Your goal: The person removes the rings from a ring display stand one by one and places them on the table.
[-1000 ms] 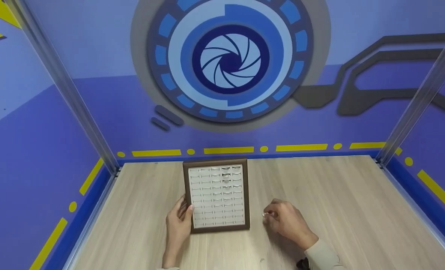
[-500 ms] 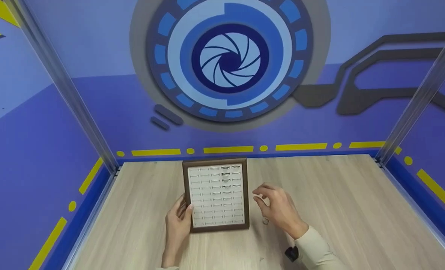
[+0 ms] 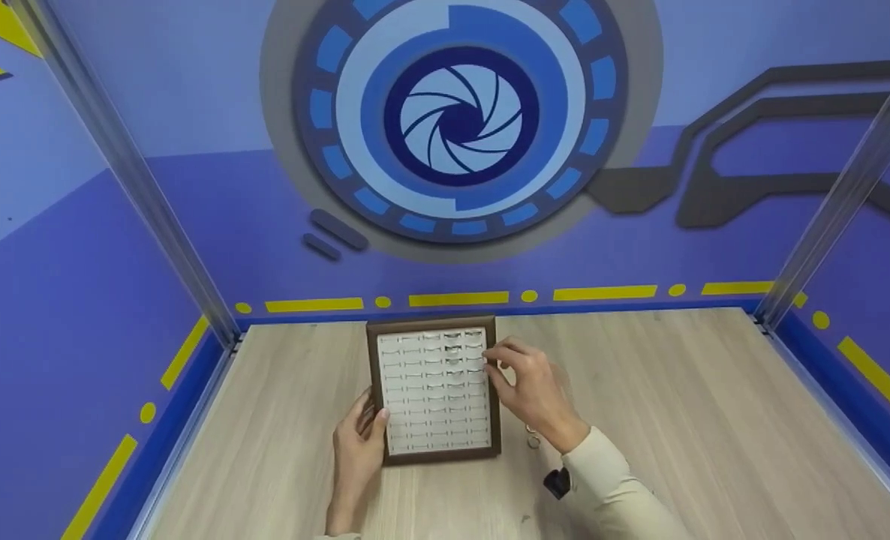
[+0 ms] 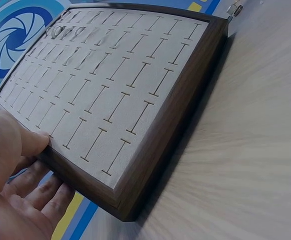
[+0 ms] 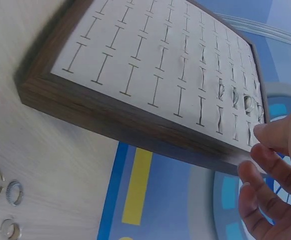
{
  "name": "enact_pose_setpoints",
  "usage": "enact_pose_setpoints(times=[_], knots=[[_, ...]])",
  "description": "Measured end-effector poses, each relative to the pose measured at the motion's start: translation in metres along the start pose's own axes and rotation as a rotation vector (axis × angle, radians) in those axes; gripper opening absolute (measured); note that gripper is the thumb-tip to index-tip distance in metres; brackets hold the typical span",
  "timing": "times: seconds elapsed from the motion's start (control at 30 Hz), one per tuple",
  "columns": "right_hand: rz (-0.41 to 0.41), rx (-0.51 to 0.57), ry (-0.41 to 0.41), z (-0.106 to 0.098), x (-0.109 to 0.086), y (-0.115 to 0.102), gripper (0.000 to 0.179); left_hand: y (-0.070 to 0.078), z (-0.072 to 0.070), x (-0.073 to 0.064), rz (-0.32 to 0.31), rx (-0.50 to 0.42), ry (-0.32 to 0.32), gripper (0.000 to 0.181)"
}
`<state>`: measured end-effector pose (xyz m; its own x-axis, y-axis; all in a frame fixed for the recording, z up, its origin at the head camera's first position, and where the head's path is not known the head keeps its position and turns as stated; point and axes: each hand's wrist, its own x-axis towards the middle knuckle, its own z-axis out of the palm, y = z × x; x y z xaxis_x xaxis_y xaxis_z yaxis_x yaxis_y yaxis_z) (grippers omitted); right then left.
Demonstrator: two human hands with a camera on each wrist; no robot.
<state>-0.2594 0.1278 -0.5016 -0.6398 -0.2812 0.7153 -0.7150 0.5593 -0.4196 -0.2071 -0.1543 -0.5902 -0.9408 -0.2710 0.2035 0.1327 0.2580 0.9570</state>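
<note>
A brown-framed ring display tray [image 3: 497, 420] with a white slotted pad [image 3: 434, 420] stands tilted up on the table. My left hand [image 3: 359, 442] grips its lower left edge, thumb on the front and fingers behind, as the left wrist view [image 4: 25, 185] also shows. Several rings [image 3: 453, 349] sit in slots toward the tray's top right. My right hand [image 3: 524, 382] is at the tray's right edge, thumb and forefinger slightly apart at the slots; nothing shows between them. Loose silver rings [image 5: 14, 193] lie on the table, beside the tray and below my right hand.
Light wooden table [image 3: 678, 420] extends on both sides of the tray. A blue patterned wall [image 3: 212, 225] closes off the back, and metal posts [image 3: 137, 187] stand at the corners. Most slots in the tray's lower rows hold no ring.
My right hand has let go of a ring on the table, then moved up and left to the tray's right edge. The left hand and tray have stayed in place.
</note>
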Motion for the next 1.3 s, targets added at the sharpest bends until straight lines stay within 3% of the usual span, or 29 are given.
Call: enact_pose_setpoints(times=[0.33, 0.6, 1.03, 1.3], knots=[[-0.066, -0.096, 0.053, 0.004, 0.020, -0.001, 0.014, 0.001, 0.001, 0.000, 0.018, 0.021, 0.009, 0.050], [-0.074, -0.149, 0.029, 0.006, 0.034, -0.001, 0.011, 0.001, 0.001, 0.000, 0.022, 0.013, 0.008, 0.050], [-0.113, -0.280, 0.041, 0.015, 0.039, 0.000, 0.009, -0.001, 0.000, 0.000, 0.000, 0.030, 0.008, 0.051], [-0.127, -0.257, 0.060, 0.016, 0.040, 0.001, 0.011, -0.001, 0.000, 0.000, 0.017, 0.001, 0.003, 0.051]])
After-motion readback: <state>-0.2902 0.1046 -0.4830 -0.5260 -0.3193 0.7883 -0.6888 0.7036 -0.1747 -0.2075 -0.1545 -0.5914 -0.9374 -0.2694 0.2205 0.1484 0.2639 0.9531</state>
